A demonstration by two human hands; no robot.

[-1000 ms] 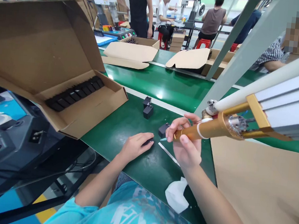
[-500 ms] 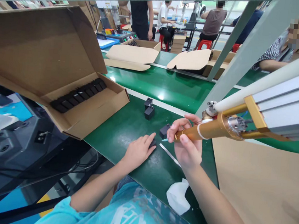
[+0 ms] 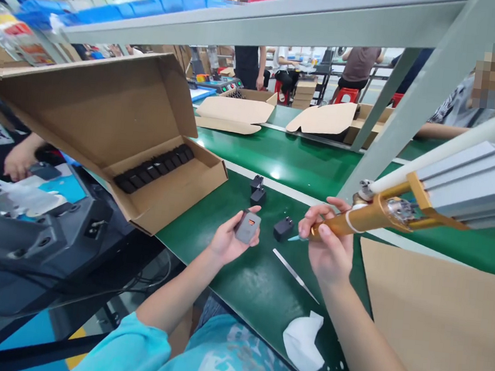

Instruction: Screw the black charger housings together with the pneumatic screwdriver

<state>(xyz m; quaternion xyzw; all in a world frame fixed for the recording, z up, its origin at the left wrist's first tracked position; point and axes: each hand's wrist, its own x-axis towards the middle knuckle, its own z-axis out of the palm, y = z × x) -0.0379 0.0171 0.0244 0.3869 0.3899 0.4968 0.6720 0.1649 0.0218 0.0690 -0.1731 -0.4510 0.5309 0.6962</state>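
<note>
Resting in my left hand is a black charger, its face with an orange-lined USB port turned up. My fingers and thumb hold it at the sides. My right hand grips a gold cylindrical dispenser, whose thin pale-blue nozzle points left. Near that tip, a black charger lies on the green table with its prongs up. Two more, one charger and a second charger, sit farther back. A thin metal strip lies below the nozzle.
An open cardboard box at left holds a row of black chargers. White crumpled paper lies near the front edge, a cardboard sheet at right. A metal post rises behind. A co-worker's hand is at far left.
My left hand has lifted a charger off the table and turned it so the port face shows. My right hand still grips the dispenser. The view has tilted upward.
</note>
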